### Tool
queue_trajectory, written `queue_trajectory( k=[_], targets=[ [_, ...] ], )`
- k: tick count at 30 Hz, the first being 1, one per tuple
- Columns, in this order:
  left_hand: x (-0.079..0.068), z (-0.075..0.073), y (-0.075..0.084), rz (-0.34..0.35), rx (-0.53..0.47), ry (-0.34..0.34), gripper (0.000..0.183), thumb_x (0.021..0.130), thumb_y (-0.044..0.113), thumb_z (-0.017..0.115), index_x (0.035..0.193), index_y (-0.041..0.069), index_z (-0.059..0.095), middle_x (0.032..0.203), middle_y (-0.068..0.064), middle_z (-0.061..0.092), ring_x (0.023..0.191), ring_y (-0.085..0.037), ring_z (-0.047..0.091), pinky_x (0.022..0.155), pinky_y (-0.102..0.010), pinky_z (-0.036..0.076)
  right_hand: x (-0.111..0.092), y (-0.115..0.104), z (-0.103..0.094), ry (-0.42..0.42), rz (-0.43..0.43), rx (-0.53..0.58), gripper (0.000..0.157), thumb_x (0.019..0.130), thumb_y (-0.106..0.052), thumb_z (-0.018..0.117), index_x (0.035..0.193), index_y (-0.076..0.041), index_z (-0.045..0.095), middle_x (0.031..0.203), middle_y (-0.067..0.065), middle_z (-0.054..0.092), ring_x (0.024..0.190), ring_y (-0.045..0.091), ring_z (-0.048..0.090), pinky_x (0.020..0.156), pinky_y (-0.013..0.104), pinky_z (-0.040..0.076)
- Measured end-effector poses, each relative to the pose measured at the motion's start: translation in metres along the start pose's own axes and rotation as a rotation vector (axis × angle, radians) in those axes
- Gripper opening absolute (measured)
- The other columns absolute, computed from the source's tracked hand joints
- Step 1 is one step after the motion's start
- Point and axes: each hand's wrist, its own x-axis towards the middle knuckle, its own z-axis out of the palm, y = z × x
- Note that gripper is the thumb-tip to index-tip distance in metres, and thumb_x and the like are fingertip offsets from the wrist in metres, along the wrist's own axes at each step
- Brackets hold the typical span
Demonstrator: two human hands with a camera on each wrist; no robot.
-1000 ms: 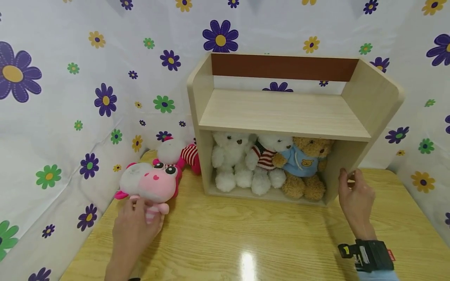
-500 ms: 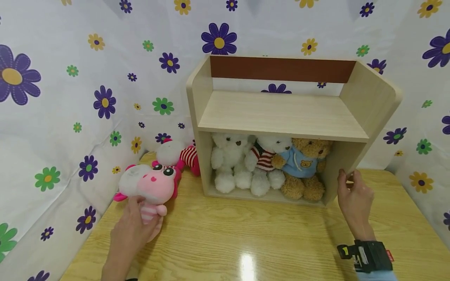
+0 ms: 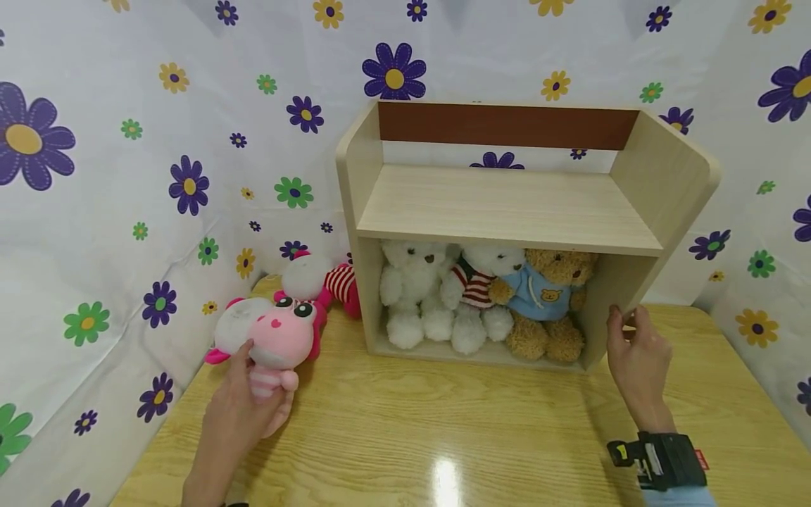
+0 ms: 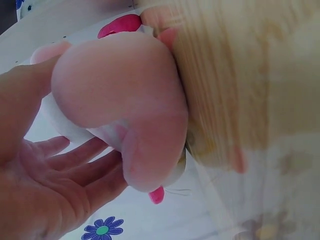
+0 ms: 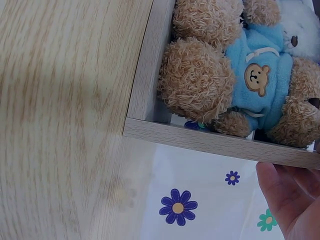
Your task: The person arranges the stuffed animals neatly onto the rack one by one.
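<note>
A pink plush cow (image 3: 283, 338) with a striped body lies face up at the left of the wooden table. My left hand (image 3: 231, 412) holds its body from the near side. In the left wrist view, the thumb lies along one side of the plush cow (image 4: 120, 85) and the fingers along the other. My right hand (image 3: 641, 362) touches the outer right side of a pale wooden shelf (image 3: 507, 204). In the right wrist view, fingertips of the right hand (image 5: 292, 195) rest against the side panel (image 5: 220, 142), apart from the bears inside.
The lower compartment holds a white teddy bear (image 3: 415, 289), a white bear in a striped shirt (image 3: 478, 289) and a brown bear in a blue hoodie (image 3: 545, 296). Another pink-and-white plush toy (image 3: 310, 274) lies left of the shelf. A flower-patterned cloth (image 3: 209, 127) hangs behind.
My left hand has shifted slightly down and left on the plush cow, with its thumb and fingers lower around the body. The right hand and the shelf stay put.
</note>
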Motion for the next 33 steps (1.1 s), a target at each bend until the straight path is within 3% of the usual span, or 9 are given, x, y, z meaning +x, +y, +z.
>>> queue_trajectory(
  k=[13, 18, 22, 25, 28, 29, 33],
  targets=[
    [-0.001, 0.003, -0.002, 0.018, -0.069, 0.109, 0.081, 0.083, 0.015, 0.080, 0.152, 0.003, 0.039, 0.122, -0.030, 0.066, 0.096, -0.047, 0.067, 0.086, -0.067, 0.052, -0.001, 0.001, 0.000, -0.003, 0.002, -0.012, 0.020, 0.097, -0.008, 0.063, 0.102, 0.011, 0.065, 0.082, 0.033, 0.071, 0.061, 0.047, 0.069, 0.062, -0.003, 0.029],
    [-0.003, 0.003, -0.001, -0.024, -0.129, 0.161, 0.080, 0.084, 0.016, 0.080, 0.153, 0.006, 0.040, 0.126, -0.028, 0.065, 0.104, -0.045, 0.067, 0.089, -0.068, 0.051, -0.001, 0.000, 0.000, -0.004, -0.004, 0.000, 0.020, 0.096, -0.007, 0.063, 0.104, 0.012, 0.065, 0.083, 0.033, 0.071, 0.061, 0.046, 0.069, 0.065, -0.004, 0.028],
    [-0.005, 0.002, 0.003, -0.034, -0.192, 0.241, 0.080, 0.084, 0.013, 0.081, 0.153, 0.009, 0.040, 0.130, -0.024, 0.064, 0.110, -0.041, 0.067, 0.094, -0.064, 0.051, -0.001, 0.000, 0.000, -0.003, -0.017, 0.005, 0.020, 0.096, -0.006, 0.063, 0.105, 0.012, 0.065, 0.083, 0.033, 0.071, 0.061, 0.046, 0.069, 0.067, -0.005, 0.027],
    [-0.004, 0.003, 0.007, 0.005, -0.229, 0.324, 0.076, 0.081, 0.009, 0.083, 0.147, 0.004, 0.044, 0.129, -0.025, 0.066, 0.106, -0.040, 0.069, 0.098, -0.032, 0.056, -0.001, 0.000, 0.000, -0.001, -0.023, 0.006, 0.020, 0.096, -0.006, 0.063, 0.104, 0.012, 0.065, 0.083, 0.033, 0.071, 0.061, 0.047, 0.069, 0.068, -0.005, 0.027],
    [-0.005, 0.003, 0.010, 0.059, -0.241, 0.399, 0.068, 0.078, 0.006, 0.085, 0.135, -0.003, 0.048, 0.122, -0.026, 0.068, 0.100, -0.037, 0.071, 0.091, -0.002, 0.042, -0.001, 0.000, -0.001, -0.002, -0.020, 0.002, 0.019, 0.096, -0.006, 0.063, 0.103, 0.012, 0.065, 0.082, 0.033, 0.071, 0.061, 0.047, 0.069, 0.067, -0.005, 0.027],
    [-0.005, 0.003, 0.012, 0.072, -0.239, 0.417, 0.066, 0.078, 0.006, 0.086, 0.131, -0.004, 0.049, 0.118, -0.026, 0.069, 0.098, -0.036, 0.070, 0.089, 0.003, 0.035, -0.001, 0.000, -0.001, -0.003, -0.021, -0.001, 0.019, 0.096, -0.006, 0.063, 0.102, 0.012, 0.064, 0.081, 0.033, 0.071, 0.060, 0.047, 0.069, 0.066, -0.005, 0.028],
    [-0.007, 0.001, 0.018, 0.115, -0.209, 0.461, 0.060, 0.076, 0.005, 0.088, 0.122, -0.007, 0.052, 0.108, -0.023, 0.069, 0.092, -0.035, 0.070, 0.088, 0.004, 0.033, -0.001, 0.002, 0.000, -0.005, -0.028, -0.011, 0.019, 0.096, -0.006, 0.063, 0.100, 0.012, 0.064, 0.080, 0.033, 0.070, 0.059, 0.046, 0.069, 0.060, -0.002, 0.030]
  ],
)
